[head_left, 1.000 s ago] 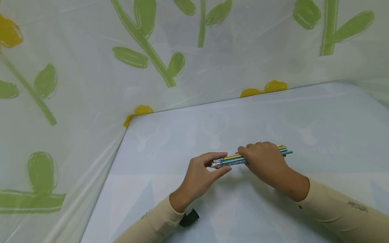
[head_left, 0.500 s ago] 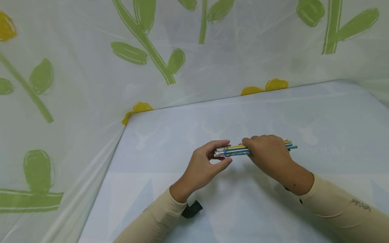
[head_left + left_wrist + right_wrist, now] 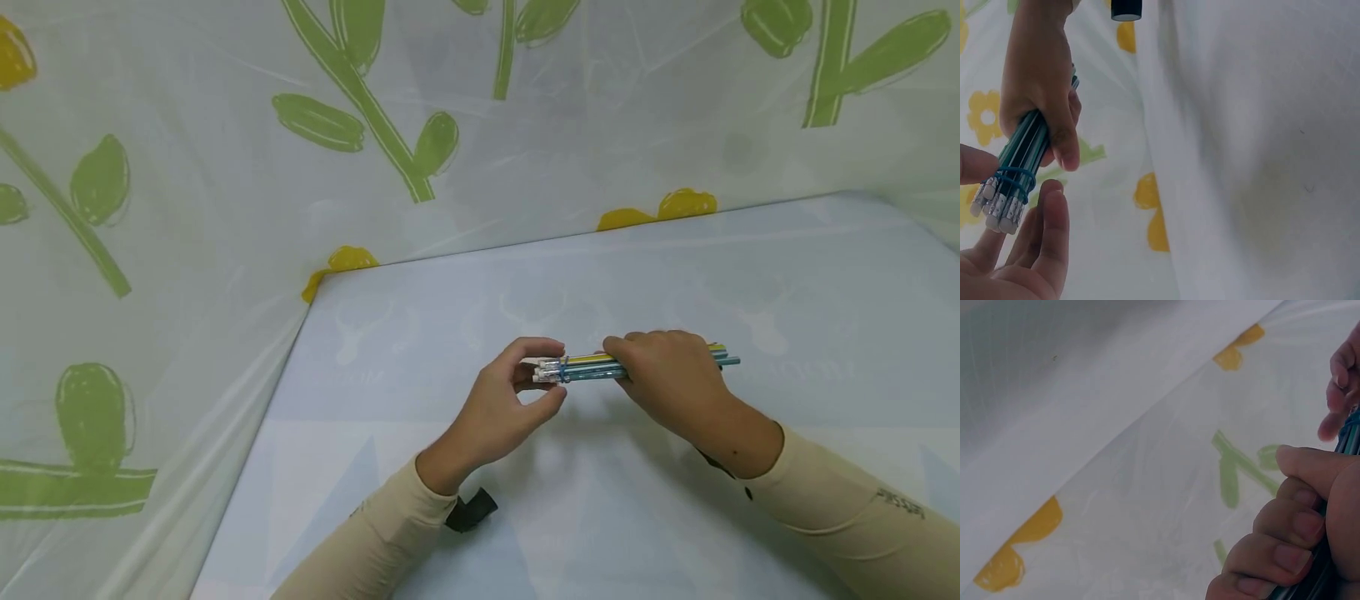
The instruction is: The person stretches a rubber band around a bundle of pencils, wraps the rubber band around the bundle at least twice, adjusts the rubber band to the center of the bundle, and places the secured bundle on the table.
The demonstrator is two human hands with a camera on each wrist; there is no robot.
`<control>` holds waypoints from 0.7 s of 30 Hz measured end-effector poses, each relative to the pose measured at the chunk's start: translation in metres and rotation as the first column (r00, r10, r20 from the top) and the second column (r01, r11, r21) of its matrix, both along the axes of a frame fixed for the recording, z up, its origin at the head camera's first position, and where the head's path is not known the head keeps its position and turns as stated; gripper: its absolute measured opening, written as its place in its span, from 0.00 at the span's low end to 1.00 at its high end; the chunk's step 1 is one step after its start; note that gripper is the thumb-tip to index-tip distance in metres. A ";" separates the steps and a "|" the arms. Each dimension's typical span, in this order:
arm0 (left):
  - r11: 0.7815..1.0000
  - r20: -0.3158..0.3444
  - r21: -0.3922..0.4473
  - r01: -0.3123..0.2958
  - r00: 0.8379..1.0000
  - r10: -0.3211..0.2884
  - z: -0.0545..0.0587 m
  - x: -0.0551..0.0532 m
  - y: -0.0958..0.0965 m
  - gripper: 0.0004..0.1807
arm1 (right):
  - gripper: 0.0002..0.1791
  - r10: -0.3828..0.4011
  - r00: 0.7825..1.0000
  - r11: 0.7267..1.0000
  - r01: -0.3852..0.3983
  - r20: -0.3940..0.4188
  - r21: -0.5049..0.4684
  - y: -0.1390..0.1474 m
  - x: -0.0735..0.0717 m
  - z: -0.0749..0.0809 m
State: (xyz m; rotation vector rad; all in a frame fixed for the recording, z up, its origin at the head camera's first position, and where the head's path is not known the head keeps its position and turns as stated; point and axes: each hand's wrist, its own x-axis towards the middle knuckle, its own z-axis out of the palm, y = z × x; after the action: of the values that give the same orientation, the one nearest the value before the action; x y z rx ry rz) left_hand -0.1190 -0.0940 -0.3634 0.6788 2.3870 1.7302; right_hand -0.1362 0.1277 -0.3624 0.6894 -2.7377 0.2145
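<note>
A bundle of pencils (image 3: 592, 368), mostly teal with a yellow one, is held level above the table. A blue rubber band (image 3: 1015, 178) loops round it near the white eraser ends (image 3: 999, 219). My right hand (image 3: 675, 379) grips the bundle around its middle, and the far ends stick out past the fist. My left hand (image 3: 498, 400) curves around the eraser ends, one finger above and the thumb below. In the left wrist view, one digit meets the bundle's edge by the band, while other fingertips (image 3: 1054, 194) stand apart from it.
A white and pale blue cloth covers the table (image 3: 450, 308). Behind it and at the left hangs a white sheet (image 3: 210, 167) printed with green stems and yellow flowers. A black object (image 3: 471, 510) shows beside the left wrist.
Both hands and the pencil bundle have shifted slightly up and right in the head view. My right hand keeps its grip; the left hand stays around the eraser ends.
</note>
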 end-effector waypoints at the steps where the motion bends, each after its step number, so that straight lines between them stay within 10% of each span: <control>1: 1.000 0.004 0.001 -0.013 1.000 0.013 0.000 0.000 0.000 0.22 | 0.16 0.000 1.000 1.000 0.000 0.000 -0.002 0.000 0.000 0.000; 21: 0.999 -0.028 0.010 -0.034 0.999 0.034 -0.004 0.001 0.002 0.17 | 0.15 0.008 0.996 1.000 -0.006 -0.084 0.031 -0.004 0.003 -0.001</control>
State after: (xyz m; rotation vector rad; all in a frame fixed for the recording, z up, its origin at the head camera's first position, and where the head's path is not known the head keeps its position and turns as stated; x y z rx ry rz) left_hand -0.1179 -0.0922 -0.3679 0.6722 2.4242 1.7574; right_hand -0.1332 0.1235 -0.3635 0.7000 -2.6642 0.1427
